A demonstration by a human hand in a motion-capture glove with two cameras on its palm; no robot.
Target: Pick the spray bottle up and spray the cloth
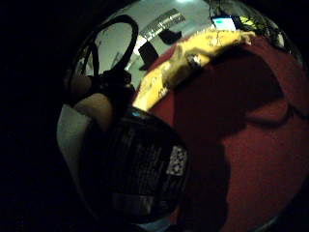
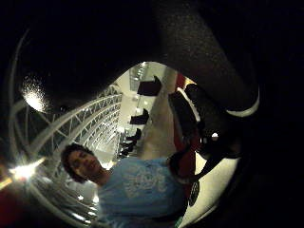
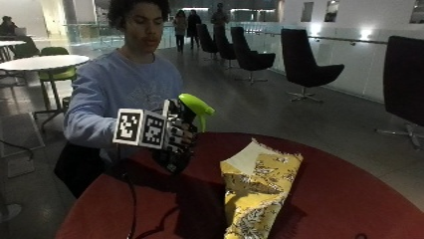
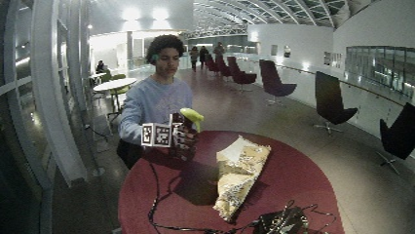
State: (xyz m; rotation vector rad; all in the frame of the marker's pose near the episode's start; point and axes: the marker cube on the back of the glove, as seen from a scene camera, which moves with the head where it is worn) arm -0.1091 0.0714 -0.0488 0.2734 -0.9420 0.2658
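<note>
Spray bottle (image 3: 187, 119) with a lime-green trigger head and dark body is being held upright above the near-left part of the round red table (image 3: 351, 199), gloved right hand (image 3: 173, 137) curling its fingers around the body below the head. Yellow patterned cloth (image 3: 258, 191) is lying crumpled on the table, right of the bottle and apart from it.

Wide outside view: bottle (image 4: 188, 124) is sitting in the hand (image 4: 180, 139) over the table's far-left edge, cloth (image 4: 240, 175) stretching across the middle.

Little-finger palm view: dark labelled bottle body (image 1: 140, 174) is filling the area next to the palm, cloth (image 1: 193, 60) lying beyond on red tabletop (image 1: 251, 159).

Thumb-side palm view: mostly blocked by dark glove; bottle unclear.
</note>
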